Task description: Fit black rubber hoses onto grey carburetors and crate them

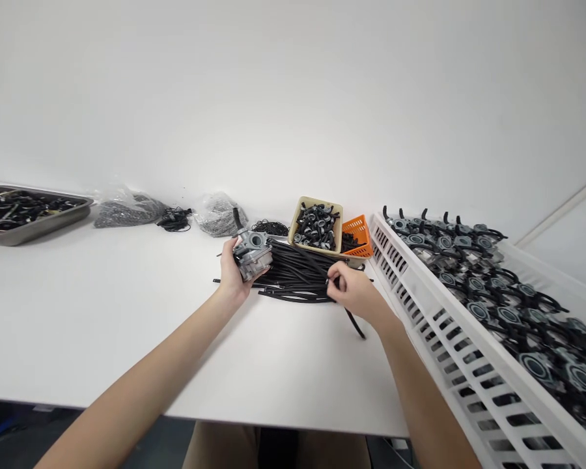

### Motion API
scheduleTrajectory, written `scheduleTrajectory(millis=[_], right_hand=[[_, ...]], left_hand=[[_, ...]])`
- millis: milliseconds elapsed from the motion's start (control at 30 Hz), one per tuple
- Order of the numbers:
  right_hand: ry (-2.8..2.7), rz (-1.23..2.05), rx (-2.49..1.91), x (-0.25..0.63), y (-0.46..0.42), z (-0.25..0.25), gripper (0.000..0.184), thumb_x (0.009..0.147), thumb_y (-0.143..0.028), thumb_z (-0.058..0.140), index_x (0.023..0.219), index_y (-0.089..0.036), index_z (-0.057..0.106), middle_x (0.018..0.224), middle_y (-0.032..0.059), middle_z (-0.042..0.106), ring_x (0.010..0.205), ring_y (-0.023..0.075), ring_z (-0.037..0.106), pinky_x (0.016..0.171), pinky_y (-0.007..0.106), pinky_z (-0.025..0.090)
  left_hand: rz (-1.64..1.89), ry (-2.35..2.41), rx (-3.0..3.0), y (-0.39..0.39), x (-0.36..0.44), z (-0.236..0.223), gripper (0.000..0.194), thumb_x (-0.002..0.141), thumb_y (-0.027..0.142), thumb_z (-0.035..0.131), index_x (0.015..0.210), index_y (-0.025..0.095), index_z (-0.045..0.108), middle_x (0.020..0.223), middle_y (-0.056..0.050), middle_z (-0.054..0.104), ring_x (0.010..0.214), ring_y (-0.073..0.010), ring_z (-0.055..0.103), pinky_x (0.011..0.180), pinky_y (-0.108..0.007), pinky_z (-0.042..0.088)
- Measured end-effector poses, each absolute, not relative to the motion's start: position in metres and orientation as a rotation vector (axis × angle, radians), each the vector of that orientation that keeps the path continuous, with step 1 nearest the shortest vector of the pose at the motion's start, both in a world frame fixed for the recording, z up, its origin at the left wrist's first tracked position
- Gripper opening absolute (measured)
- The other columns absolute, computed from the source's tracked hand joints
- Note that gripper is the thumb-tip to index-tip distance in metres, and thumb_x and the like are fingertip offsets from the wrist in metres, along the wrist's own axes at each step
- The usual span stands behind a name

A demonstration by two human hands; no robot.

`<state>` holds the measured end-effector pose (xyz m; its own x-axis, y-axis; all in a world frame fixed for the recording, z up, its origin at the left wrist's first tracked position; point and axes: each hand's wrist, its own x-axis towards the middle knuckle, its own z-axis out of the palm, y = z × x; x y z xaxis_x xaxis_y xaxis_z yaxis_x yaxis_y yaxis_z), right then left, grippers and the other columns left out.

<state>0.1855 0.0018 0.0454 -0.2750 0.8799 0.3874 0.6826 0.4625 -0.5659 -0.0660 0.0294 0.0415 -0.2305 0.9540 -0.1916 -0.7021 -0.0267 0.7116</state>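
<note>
A silver carburetor (252, 253) with a short black tube standing up from it rests in my left hand (234, 270), fingers wrapped round its side. Just to the right, a pile of black rubber hoses (293, 270) lies on the white table. At the pile's right end my right hand (354, 290) is closed, thumb and fingers pinched together on one black hose (355, 324). That hose's free end hangs down and to the right below the hand. The part inside the pinch is mostly hidden.
A white slatted crate (449, 299) of carburetors stands on the right. Behind the hoses are a cream basket (340, 225) of small black-and-silver parts and an orange basket (367, 238). Plastic bags (131, 210) of small parts and a metal tray (53, 226) sit at the back left.
</note>
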Motion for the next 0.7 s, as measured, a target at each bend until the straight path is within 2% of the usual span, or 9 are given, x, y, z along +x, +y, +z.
scheduleTrajectory(millis=[100,167,300,433,633,700], right_hand=[[-1.607,0.470,-1.062,0.184,0.006,0.048,0.027,0.079,-0.025,0.061,0.105,-0.020,0.054,0.074,-0.0013,0.060,0.053,0.0106,0.049,0.053,0.025,0.040],[-1.360,0.533,-0.898,0.181,0.008,0.048,0.033,0.080,-0.028,0.062,0.110,-0.020,0.052,0.078,-0.0001,0.061,0.054,0.0106,0.052,0.051,0.025,0.042],[-1.103,0.693,-0.737,0.173,0.012,0.045,0.025,0.082,-0.030,0.062,0.104,-0.022,0.054,0.076,-0.0012,0.061,0.052,0.0094,0.054,0.053,0.026,0.046],[-1.034,0.880,-0.662,0.164,0.015,0.035,0.026,0.079,-0.029,0.065,0.101,-0.021,0.055,0.079,-0.0009,0.062,0.057,0.0101,0.058,0.060,0.028,0.050],[-1.101,0.989,-0.765,0.141,0.013,0.017,0.024,0.079,-0.036,0.065,0.095,-0.021,0.055,0.083,0.0006,0.063,0.060,0.0115,0.062,0.059,0.027,0.050],[-1.215,0.990,-0.832,0.132,0.010,0.010,0.023,0.080,-0.040,0.064,0.089,-0.020,0.056,0.077,0.0005,0.063,0.060,0.0125,0.062,0.058,0.027,0.049]], left_hand=[[1.623,0.861,0.402,0.030,-0.067,0.041,0.033,0.080,0.044,0.054,0.096,0.018,0.063,0.082,-0.005,0.073,0.068,-0.0216,0.072,0.055,-0.032,0.059],[1.612,0.869,0.409,0.031,-0.066,0.038,0.034,0.080,0.045,0.053,0.096,0.017,0.063,0.082,-0.005,0.072,0.067,-0.0210,0.071,0.055,-0.031,0.059],[1.584,0.835,0.482,0.030,-0.061,0.032,0.034,0.078,0.045,0.056,0.094,0.016,0.063,0.080,-0.005,0.072,0.067,-0.0218,0.071,0.055,-0.031,0.058],[1.556,0.821,0.526,0.023,-0.053,0.031,0.031,0.076,0.043,0.059,0.092,0.016,0.062,0.076,-0.005,0.072,0.062,-0.0201,0.070,0.051,-0.027,0.056],[1.496,0.812,0.550,0.015,-0.044,0.032,0.028,0.075,0.042,0.059,0.089,0.017,0.061,0.074,-0.003,0.071,0.058,-0.0204,0.068,0.045,-0.027,0.053],[1.469,0.799,0.525,0.014,-0.042,0.032,0.026,0.075,0.042,0.060,0.089,0.019,0.060,0.072,0.000,0.069,0.058,-0.0189,0.067,0.046,-0.025,0.053]])
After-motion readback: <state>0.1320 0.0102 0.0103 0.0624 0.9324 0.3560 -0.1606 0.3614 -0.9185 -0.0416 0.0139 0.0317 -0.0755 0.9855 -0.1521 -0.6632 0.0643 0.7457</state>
